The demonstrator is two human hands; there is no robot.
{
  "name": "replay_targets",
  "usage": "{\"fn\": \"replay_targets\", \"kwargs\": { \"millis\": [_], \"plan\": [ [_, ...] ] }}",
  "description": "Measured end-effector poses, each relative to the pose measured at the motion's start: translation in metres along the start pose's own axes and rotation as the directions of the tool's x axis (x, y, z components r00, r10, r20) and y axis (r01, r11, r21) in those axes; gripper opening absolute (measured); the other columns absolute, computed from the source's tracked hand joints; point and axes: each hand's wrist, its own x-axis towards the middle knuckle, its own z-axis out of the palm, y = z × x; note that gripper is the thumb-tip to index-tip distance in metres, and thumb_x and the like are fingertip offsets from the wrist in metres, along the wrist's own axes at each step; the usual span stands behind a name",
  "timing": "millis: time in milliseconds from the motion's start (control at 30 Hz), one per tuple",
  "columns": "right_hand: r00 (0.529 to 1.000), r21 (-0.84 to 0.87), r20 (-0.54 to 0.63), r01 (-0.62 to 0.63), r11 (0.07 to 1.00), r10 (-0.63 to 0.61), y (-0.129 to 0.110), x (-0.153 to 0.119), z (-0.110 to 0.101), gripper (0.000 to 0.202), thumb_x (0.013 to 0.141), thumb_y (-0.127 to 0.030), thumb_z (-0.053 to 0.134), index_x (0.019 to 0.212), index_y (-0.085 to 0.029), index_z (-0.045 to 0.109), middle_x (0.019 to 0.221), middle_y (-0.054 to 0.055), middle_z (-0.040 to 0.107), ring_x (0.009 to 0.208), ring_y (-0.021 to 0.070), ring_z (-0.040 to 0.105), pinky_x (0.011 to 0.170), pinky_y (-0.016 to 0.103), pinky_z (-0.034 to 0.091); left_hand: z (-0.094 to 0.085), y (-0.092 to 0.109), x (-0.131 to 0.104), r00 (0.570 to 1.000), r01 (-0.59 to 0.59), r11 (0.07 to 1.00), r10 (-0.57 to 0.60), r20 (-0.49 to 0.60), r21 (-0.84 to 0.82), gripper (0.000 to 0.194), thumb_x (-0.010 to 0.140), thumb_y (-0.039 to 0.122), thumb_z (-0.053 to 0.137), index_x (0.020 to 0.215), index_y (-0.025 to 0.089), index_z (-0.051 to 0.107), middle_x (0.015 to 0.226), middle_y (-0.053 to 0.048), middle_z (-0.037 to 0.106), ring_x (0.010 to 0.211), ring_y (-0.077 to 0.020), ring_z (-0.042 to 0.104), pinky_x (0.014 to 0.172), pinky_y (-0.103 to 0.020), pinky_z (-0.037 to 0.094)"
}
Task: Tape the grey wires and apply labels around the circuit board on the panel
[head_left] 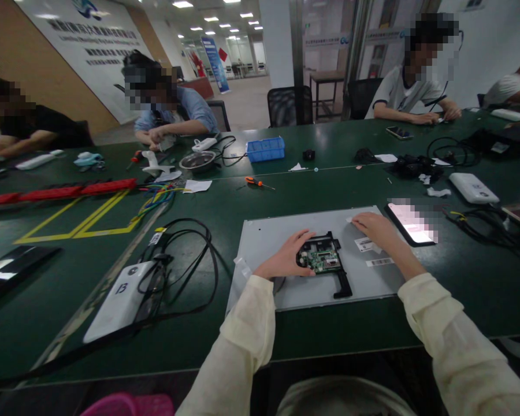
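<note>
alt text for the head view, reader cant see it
A person's left hand holds a black frame with a circuit board on a pale panel; the right hand is over the panel, near labels. A lit phone lies beside the panel on a green table, with other people seated across.

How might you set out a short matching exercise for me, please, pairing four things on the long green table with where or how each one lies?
Things
1. Black plastic frame with a green circuit board
2. Blue rectangular plastic basket
3. Slim orange-handled screwdriver
4. Black-edged phone with a lit screen

Places or states
A. Just right of the flat grey panel
B. Farthest of the four from the camera
C. Gripped at one end by the left hand
D. Lying between the basket and the panel

Right pairs: 1-C, 2-B, 3-D, 4-A
</note>
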Motion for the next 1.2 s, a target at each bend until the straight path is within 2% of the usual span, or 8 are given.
{"fn": "replay_targets", "kwargs": {
  "millis": [133,300,400,500,767,900,1100,1200],
  "plan": [
    [1.0,0.02,0.006,-0.016,1.0,0.016,-0.009,-0.003,-0.004,0.036,0.095,-0.034,0.034,0.106,-0.02,0.066,0.106,0.011,0.068,0.096,0.0277,0.063,0.081,0.042,0.05,0.0,-0.001,0.0,1.0,-0.002,1.0,0.002,-0.006,0.006,0.101,0.063,0.05,0.076,0.146,0.03,0.023,0.155,-0.008,0.017,0.142,-0.0323,0.017,0.115,-0.051,0.02],
    [0.998,0.154,0.053,0.022,0.988,-0.03,-0.013,-0.009,-0.015,0.032,0.091,-0.039,0.045,0.108,-0.023,0.066,0.112,0.009,0.066,0.106,0.0279,0.06,0.09,0.044,0.048,-0.001,0.002,0.0,1.0,0.016,1.0,-0.016,0.014,0.003,0.1,0.063,0.049,0.076,0.146,0.029,0.023,0.155,-0.009,0.016,0.141,-0.0322,0.019,0.114,-0.051,0.021],
    [0.998,0.205,-0.002,-0.062,0.977,0.064,-0.007,-0.02,-0.027,0.032,0.09,-0.039,0.045,0.108,-0.023,0.065,0.11,0.008,0.067,0.103,0.027,0.061,0.09,0.044,0.048,-0.002,0.004,0.0,0.999,0.032,0.999,-0.032,0.021,-0.004,0.1,0.064,0.049,0.075,0.146,0.031,0.022,0.155,-0.008,0.016,0.141,-0.0326,0.019,0.114,-0.052,0.022],
    [0.984,0.239,0.045,-0.181,0.954,0.175,0.0,-0.04,-0.034,0.033,0.086,-0.04,0.05,0.109,-0.022,0.065,0.109,0.009,0.066,0.095,0.0268,0.063,0.083,0.044,0.051,-0.002,0.004,0.0,0.999,0.029,1.0,-0.029,0.023,-0.006,0.1,0.064,0.049,0.075,0.146,0.03,0.022,0.155,-0.008,0.016,0.141,-0.0326,0.018,0.114,-0.052,0.021],
    [0.959,0.38,0.181,-0.273,0.884,0.218,0.011,-0.078,-0.014,0.03,0.08,-0.033,0.057,0.107,-0.022,0.064,0.102,0.008,0.066,0.086,0.022,0.065,0.077,0.037,0.053,-0.002,0.001,0.001,1.0,0.012,1.0,-0.012,0.025,0.001,0.1,0.064,0.049,0.075,0.146,0.029,0.023,0.154,-0.009,0.016,0.142,-0.0325,0.017,0.115,-0.052,0.019],
    [0.946,0.398,0.195,-0.317,0.861,0.259,0.008,-0.078,-0.011,0.026,0.08,-0.03,0.056,0.103,-0.023,0.065,0.09,0.005,0.068,0.078,0.0198,0.065,0.072,0.034,0.052,-0.002,0.001,0.001,1.0,0.01,1.0,-0.01,0.025,0.014,0.1,0.064,0.049,0.076,0.146,0.029,0.023,0.154,-0.009,0.017,0.141,-0.0329,0.018,0.115,-0.051,0.019],
    [0.959,0.35,0.155,-0.279,0.894,0.239,0.006,-0.072,-0.013,0.032,0.078,-0.028,0.059,0.109,-0.022,0.064,0.11,0.008,0.062,0.075,0.0168,0.063,0.072,0.032,0.051,0.0,-0.001,0.0,1.0,0.012,1.0,-0.012,0.015,0.007,0.1,0.064,0.051,0.075,0.147,0.031,0.022,0.155,-0.008,0.015,0.141,-0.0341,0.017,0.114,-0.052,0.02],
    [0.953,0.318,0.186,-0.289,0.903,0.24,0.006,-0.067,-0.014,0.025,0.077,-0.028,0.059,0.1,-0.02,0.067,0.105,0.008,0.062,0.073,0.0158,0.063,0.071,0.03,0.051,0.001,-0.003,0.0,1.0,0.009,1.0,-0.009,0.011,0.013,0.099,0.064,0.051,0.075,0.146,0.031,0.023,0.155,-0.008,0.016,0.141,-0.0338,0.017,0.114,-0.053,0.02]
  ]
}}
